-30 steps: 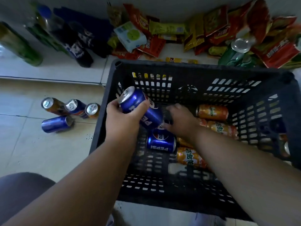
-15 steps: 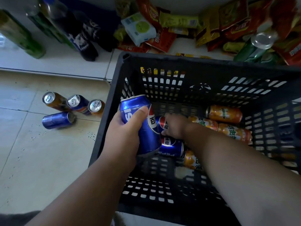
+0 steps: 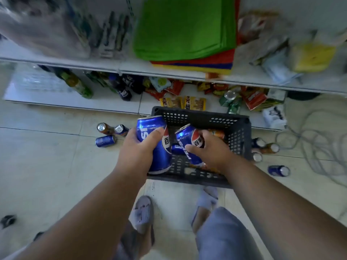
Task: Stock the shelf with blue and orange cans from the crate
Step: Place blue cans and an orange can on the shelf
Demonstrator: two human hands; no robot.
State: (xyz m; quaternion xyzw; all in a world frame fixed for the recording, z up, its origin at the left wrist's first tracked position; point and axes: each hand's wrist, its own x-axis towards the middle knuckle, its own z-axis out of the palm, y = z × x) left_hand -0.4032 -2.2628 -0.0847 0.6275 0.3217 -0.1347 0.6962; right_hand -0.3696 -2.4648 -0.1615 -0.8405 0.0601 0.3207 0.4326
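Observation:
A black plastic crate [image 3: 240, 136] stands on the floor before the shelf. My left hand [image 3: 137, 152] grips a blue can [image 3: 150, 128] above the crate's left edge. My right hand [image 3: 212, 152] grips a second blue can [image 3: 185, 136] over the crate's middle. Both cans are lifted clear of the crate. Below them inside the crate lie another blue can [image 3: 177, 148] and an orange can [image 3: 218, 134], mostly hidden by my hands. The white shelf board [image 3: 75, 65] runs across the upper view.
Blue and orange cans [image 3: 107, 132] lie on the tiles left of the crate, more cans [image 3: 270, 152] to its right. Bottles [image 3: 78, 86], snack packets [image 3: 253, 98] and a green can [image 3: 228, 98] crowd the bottom shelf. Folded green cloth [image 3: 184, 29] sits above. A cable [image 3: 315, 139] coils at right.
My right hand took hold of a blue can in the crate and lifted it. Both hands rose with their cans. The view pulled back, showing the upper shelf and my feet.

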